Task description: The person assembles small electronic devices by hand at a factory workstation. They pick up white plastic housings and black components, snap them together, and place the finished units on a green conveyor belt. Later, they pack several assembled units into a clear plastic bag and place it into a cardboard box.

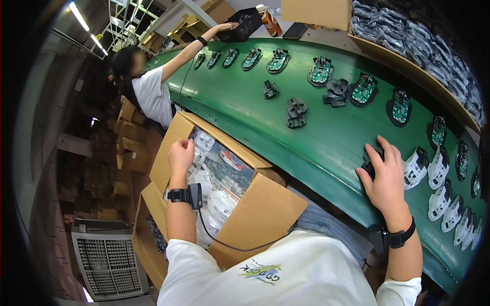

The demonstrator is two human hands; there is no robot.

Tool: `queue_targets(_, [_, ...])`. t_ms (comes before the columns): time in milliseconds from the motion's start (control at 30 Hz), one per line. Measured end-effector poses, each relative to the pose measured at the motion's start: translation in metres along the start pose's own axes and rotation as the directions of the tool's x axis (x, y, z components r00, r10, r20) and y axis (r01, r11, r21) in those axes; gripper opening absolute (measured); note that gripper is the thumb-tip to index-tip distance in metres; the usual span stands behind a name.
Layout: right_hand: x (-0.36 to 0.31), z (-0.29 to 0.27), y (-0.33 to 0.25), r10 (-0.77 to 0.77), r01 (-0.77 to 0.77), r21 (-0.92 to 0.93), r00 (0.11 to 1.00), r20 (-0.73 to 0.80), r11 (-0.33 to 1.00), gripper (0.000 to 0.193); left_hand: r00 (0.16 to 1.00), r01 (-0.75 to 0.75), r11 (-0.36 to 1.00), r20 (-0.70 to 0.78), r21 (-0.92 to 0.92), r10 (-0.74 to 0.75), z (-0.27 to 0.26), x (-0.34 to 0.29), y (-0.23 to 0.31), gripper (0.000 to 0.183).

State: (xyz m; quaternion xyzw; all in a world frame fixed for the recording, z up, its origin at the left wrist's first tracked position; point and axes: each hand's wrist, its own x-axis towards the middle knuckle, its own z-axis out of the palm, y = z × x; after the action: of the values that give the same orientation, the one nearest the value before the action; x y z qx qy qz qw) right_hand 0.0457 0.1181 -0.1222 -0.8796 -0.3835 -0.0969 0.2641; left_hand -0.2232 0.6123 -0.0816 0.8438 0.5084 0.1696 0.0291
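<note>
Presently, frame right: right hand (385,176), fingers wide over small black plastic part (366,163), seemingly pickup, pinch needed; centre-left: left hand (180,156) curled, contents unclear.

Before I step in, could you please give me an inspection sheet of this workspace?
Surface: green belt, with parts spread across it.
Job's things: green circuit boards on dark bases in a row; white shells toward the right; dark plastic pieces near the middle.
Clutter: bottle and dark flat device beyond the belt's far edge.
Hands: left hand curled over an open carton of white parts, grip hidden; right hand spread over a dark piece, contact unclear.
Cables: black cable looping from the left wrist device across the carton.
Surroundings: co-worker reaching to a black bin; grey slatted unit at lower left.
</note>
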Motion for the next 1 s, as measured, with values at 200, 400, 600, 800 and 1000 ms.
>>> queue_targets(200, [0.001,-0.002,0.008,0.013,-0.014,0.017,1.000,0.013,1.000,0.060,0.841,-0.508,0.822,0.355,0.256,0.409,0.005,0.003,-0.044,0.078])
queue_targets(400, [0.004,-0.007,0.005,0.035,-0.036,0.025,0.999,0.024,0.999,0.065,0.833,-0.525,0.756,0.417,0.391,0.363,-0.019,0.024,-0.043,0.076])
queue_targets(600, [0.009,-0.008,0.006,0.040,-0.038,0.219,0.999,-0.006,0.975,0.062,0.804,-0.592,0.788,0.199,0.169,0.561,-0.050,0.027,0.002,0.061])
queue_targets(800, [0.010,0.002,0.017,-0.068,0.068,0.062,0.998,-0.011,0.996,0.061,0.529,-0.698,0.414,-0.031,-0.584,0.848,-0.037,-0.048,0.181,0.066])
queue_targets(1000, [0.016,0.004,0.018,0.019,-0.005,0.145,0.995,-0.098,0.989,0.056,0.304,-0.796,0.104,-0.246,-0.596,0.920,0.053,-0.119,0.319,0.061])
